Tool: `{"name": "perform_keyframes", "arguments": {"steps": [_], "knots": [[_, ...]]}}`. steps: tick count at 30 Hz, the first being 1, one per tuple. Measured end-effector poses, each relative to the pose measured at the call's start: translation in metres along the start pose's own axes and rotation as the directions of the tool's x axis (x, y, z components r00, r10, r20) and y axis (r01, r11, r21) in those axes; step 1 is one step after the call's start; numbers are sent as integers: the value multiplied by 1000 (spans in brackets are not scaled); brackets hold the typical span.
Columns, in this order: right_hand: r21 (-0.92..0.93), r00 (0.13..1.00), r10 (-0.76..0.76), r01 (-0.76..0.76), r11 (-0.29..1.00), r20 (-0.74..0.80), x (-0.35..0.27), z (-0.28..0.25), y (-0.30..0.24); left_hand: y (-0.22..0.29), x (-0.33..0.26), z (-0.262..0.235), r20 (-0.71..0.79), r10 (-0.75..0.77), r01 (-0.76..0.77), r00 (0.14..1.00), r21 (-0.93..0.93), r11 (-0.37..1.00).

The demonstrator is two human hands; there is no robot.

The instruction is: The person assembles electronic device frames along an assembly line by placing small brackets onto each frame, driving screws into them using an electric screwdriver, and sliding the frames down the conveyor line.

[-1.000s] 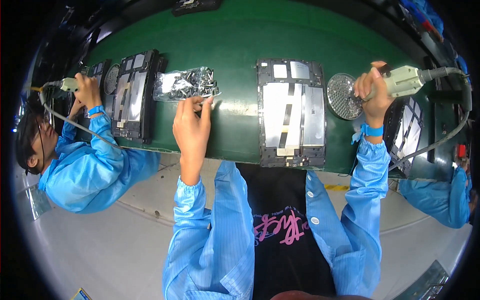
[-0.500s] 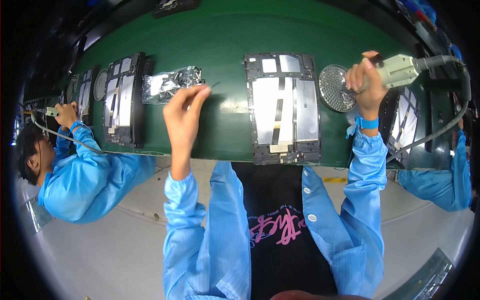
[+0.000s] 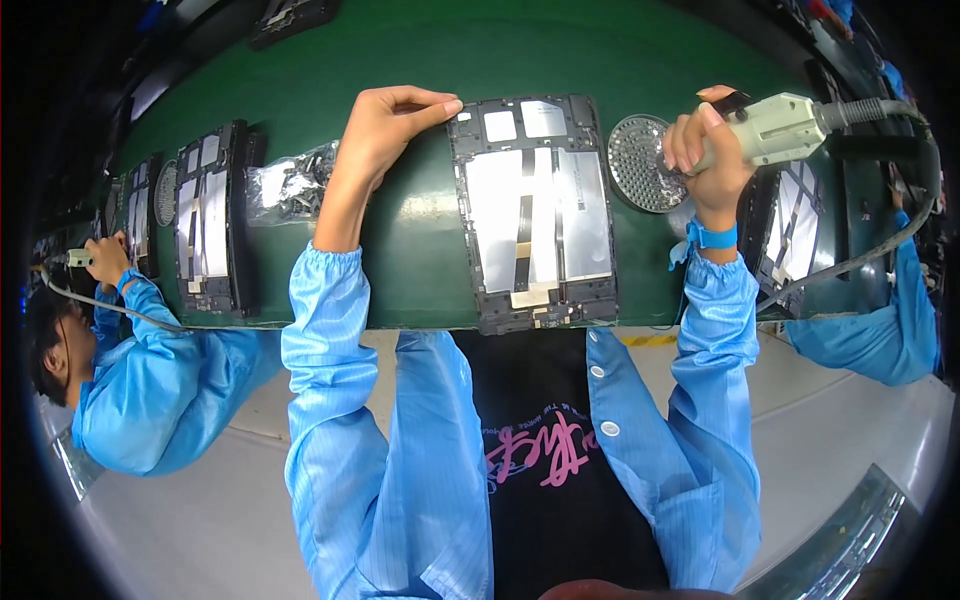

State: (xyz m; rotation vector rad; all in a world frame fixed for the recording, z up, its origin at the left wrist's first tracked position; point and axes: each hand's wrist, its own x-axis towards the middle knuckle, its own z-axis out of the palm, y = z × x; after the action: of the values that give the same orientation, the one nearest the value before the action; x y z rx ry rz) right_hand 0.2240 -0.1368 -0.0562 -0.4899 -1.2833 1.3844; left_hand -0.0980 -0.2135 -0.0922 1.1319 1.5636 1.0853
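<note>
A flat dark device frame (image 3: 535, 215) with silver panels lies on the green conveyor belt (image 3: 400, 240) in front of me. My left hand (image 3: 385, 130) rests at the frame's top left corner, fingers curled together and touching its edge. My right hand (image 3: 705, 150) grips a pale electric screwdriver (image 3: 785, 125) with a cable, held over a round perforated metal dish (image 3: 640, 162) just right of the frame.
A crinkled clear bag of small parts (image 3: 290, 180) lies left of my hand. Another dark frame (image 3: 205, 230) sits further left, and one more (image 3: 790, 240) at the right. A person in blue (image 3: 130, 370) works at the left with a tool; another blue sleeve (image 3: 870, 330) shows at the right.
The view shifted so the frame sits more central. My left hand moved right from the parts bag to the frame's top left corner. My right hand keeps the screwdriver over the dish.
</note>
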Motion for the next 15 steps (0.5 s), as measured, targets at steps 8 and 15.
{"name": "perform_keyframes", "arguments": {"steps": [8,15], "knots": [[-18,999,35,-34,999,10,6,8,5,-20,-3,-1,-5,127,-127,992,24,992],[-5,977,157,-158,987,145,41,97,33,-26,-6,-4,-29,229,-225,973,101,969]]}}
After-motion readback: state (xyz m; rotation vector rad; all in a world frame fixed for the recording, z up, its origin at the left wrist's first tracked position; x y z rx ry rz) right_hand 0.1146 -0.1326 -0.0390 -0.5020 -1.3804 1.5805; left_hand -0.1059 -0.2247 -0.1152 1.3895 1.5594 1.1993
